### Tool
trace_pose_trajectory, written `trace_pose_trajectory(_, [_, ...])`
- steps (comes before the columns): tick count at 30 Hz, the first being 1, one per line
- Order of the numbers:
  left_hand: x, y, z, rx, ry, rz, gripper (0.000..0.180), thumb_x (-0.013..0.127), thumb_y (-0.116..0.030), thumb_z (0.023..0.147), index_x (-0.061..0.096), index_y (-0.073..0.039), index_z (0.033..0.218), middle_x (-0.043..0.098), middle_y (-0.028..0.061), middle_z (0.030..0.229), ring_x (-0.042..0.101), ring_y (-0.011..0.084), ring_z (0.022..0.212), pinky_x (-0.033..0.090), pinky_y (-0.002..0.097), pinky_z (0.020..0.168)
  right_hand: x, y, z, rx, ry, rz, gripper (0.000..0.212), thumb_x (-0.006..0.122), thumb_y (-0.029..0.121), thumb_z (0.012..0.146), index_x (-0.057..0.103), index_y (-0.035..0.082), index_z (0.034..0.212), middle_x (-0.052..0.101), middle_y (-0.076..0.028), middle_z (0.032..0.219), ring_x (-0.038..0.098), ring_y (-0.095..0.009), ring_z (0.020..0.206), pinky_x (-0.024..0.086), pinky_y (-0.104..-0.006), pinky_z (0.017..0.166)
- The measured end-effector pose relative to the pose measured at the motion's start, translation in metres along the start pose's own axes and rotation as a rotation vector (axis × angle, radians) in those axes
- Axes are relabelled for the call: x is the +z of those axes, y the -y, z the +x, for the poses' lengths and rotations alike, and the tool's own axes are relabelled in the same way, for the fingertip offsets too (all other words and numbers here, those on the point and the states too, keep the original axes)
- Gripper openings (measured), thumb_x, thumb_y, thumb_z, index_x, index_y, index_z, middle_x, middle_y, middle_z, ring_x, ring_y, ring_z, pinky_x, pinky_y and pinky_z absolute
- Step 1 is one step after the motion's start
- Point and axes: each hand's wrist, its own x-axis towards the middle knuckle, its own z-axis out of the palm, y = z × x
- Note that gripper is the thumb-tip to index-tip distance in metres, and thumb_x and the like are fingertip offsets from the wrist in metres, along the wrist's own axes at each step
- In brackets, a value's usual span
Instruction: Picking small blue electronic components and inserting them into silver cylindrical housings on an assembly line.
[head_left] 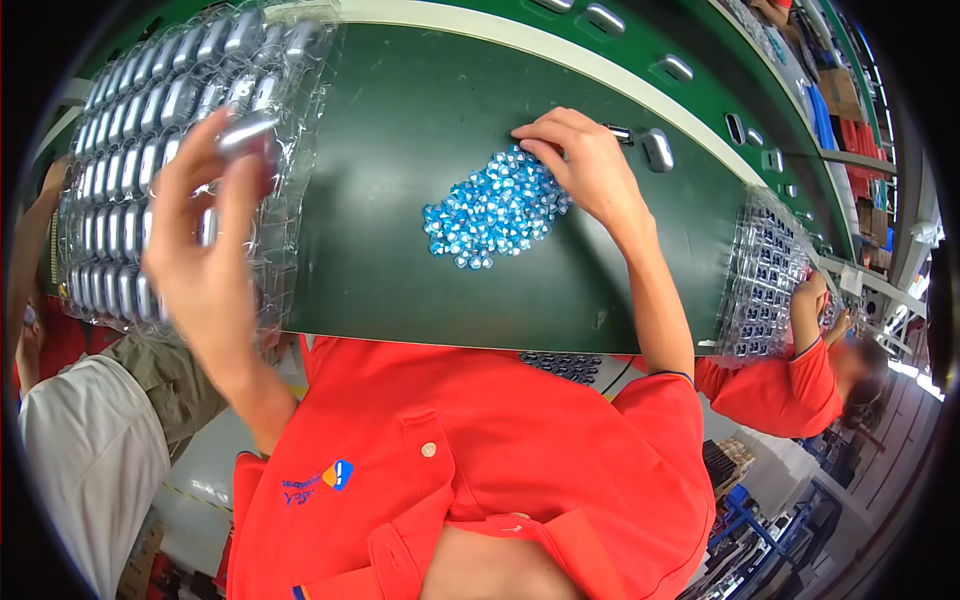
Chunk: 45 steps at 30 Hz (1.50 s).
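The left hand point(203, 275) grips a silver case point(248, 134) over a well-filled tray point(312, 125); the right hand point(590, 168) curls beside many remaining blue beads point(485, 215), its hold unclear.

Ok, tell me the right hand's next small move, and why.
Probably pinch one piece from the blue pile: the right hand has its fingertips at the pile's upper edge, while the left hand appears to hold a silver case.

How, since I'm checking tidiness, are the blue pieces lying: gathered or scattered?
Gathered: the blue pieces form one crowded patch, many touching, with green tabletop showing around it.
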Motion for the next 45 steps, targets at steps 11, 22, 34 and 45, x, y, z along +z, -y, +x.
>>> trace_pose_trajectory(11, [0.11, 0.039, 0.03, -0.13, 0.369, -0.412, 0.033, 0.065, -0.016, 0.093, 0.066, -0.007, 0.125, 0.068, 0.0094, 0.109, 0.065, 0.0154, 0.093, 0.053, 0.029, 0.077, 0.012, 0.015, -0.005, 0.199, -0.086, -0.266, 0.018, 0.073, 0.014, 0.084, 0.072, 0.002, 0.098, 0.069, -0.014, 0.086, 0.068, -0.031, 0.079, 0.054, -0.0386, 0.073])
trace_pose_trajectory(22, [0.131, 0.059, 0.033, -0.121, 0.318, -0.459, 0.034, 0.066, -0.017, 0.092, 0.067, -0.007, 0.124, 0.069, 0.0098, 0.108, 0.066, 0.0163, 0.088, 0.055, 0.0282, 0.074, 0.011, 0.026, 0.0, 0.273, -0.029, -0.188, 0.012, 0.069, 0.009, 0.085, 0.069, 0.001, 0.095, 0.069, -0.015, 0.088, 0.067, -0.035, 0.083, 0.054, -0.0412, 0.075])
trace_pose_trajectory(34, [0.132, 0.06, 0.033, -0.138, 0.32, -0.414, 0.033, 0.066, -0.016, 0.091, 0.068, -0.008, 0.123, 0.069, 0.0097, 0.106, 0.066, 0.0162, 0.088, 0.055, 0.0277, 0.073, 0.008, 0.011, 0.009, 0.013, -0.147, -0.124, 0.019, 0.068, 0.006, 0.084, 0.07, 0.003, 0.103, 0.07, -0.014, 0.096, 0.07, -0.029, 0.087, 0.055, -0.035, 0.079])
trace_pose_trajectory(45, [0.131, 0.061, 0.032, -0.124, 0.318, -0.384, 0.033, 0.067, -0.017, 0.091, 0.068, -0.009, 0.123, 0.069, 0.0102, 0.106, 0.067, 0.0163, 0.09, 0.056, 0.0285, 0.074, 0.01, 0.031, 0.012, 0.399, -0.009, -0.193, 0.02, 0.074, 0.012, 0.081, 0.072, -0.001, 0.096, 0.071, -0.02, 0.085, 0.071, -0.033, 0.08, 0.056, -0.0363, 0.076])
